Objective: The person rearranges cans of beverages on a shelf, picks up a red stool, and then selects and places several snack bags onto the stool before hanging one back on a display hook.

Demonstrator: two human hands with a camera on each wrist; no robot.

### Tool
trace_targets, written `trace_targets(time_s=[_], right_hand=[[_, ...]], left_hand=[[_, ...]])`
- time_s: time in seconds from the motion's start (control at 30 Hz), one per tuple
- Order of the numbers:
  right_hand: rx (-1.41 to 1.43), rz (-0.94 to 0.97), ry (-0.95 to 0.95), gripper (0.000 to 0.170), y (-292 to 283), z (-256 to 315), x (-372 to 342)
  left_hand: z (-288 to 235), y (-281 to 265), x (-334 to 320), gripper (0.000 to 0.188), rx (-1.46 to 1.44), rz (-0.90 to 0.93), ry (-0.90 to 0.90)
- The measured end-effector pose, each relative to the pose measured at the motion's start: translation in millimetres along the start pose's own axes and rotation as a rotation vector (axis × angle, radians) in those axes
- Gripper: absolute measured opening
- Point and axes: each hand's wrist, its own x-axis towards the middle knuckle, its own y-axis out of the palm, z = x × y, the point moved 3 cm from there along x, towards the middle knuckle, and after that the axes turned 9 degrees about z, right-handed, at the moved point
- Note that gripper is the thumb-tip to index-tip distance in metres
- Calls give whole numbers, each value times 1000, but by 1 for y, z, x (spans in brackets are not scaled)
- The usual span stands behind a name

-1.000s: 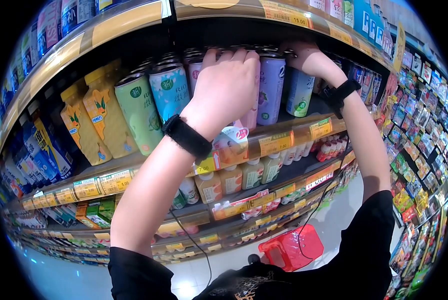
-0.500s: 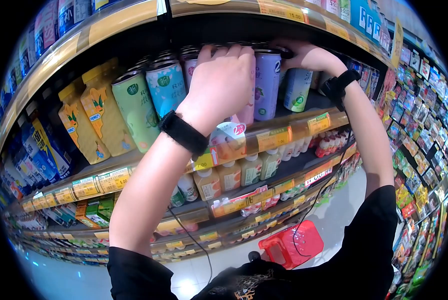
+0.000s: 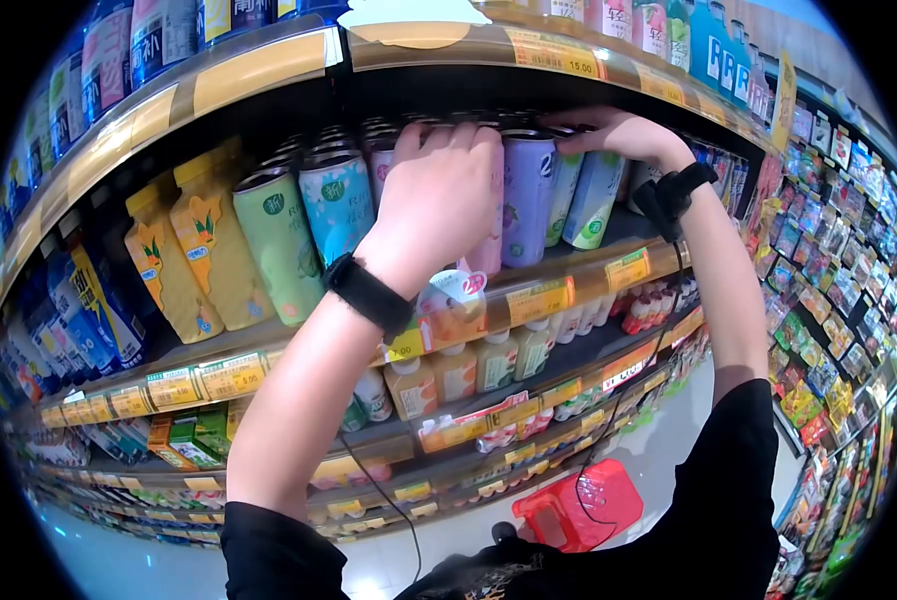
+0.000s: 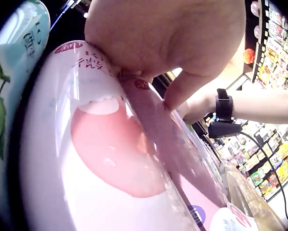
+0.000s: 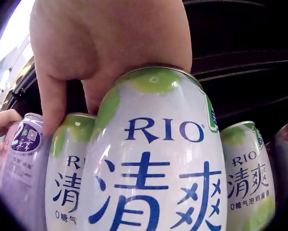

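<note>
- on a store shelf (image 3: 591, 276), drink cans are packed in rows.
- a pink can (image 4: 163, 127) is gripped near its top by the left hand (image 3: 444, 190), fingers bent.
- a purple can (image 3: 527, 200) is set just right of it.
- white-and-green cans (image 5: 153, 130) are covered by the right hand (image 3: 624, 138); whether one is gripped cannot be told.
</note>
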Motion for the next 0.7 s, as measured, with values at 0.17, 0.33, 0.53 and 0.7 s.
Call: trace_targets(time_s=[0.17, 0.33, 0.53, 0.7], right_hand=[[42, 24, -9, 53, -3, -6, 4], [5, 15, 22, 55, -1, 1, 3], [-43, -1, -13, 65, -3, -12, 3], [-82, 31, -81, 71, -7, -20, 7]], left_hand=[[0, -2, 1, 32, -12, 44, -16], [2, -4, 0, 34, -75, 78, -26], [0, -6, -1, 35, -26, 90, -22], [6, -4, 2, 38, -36, 241, -77]])
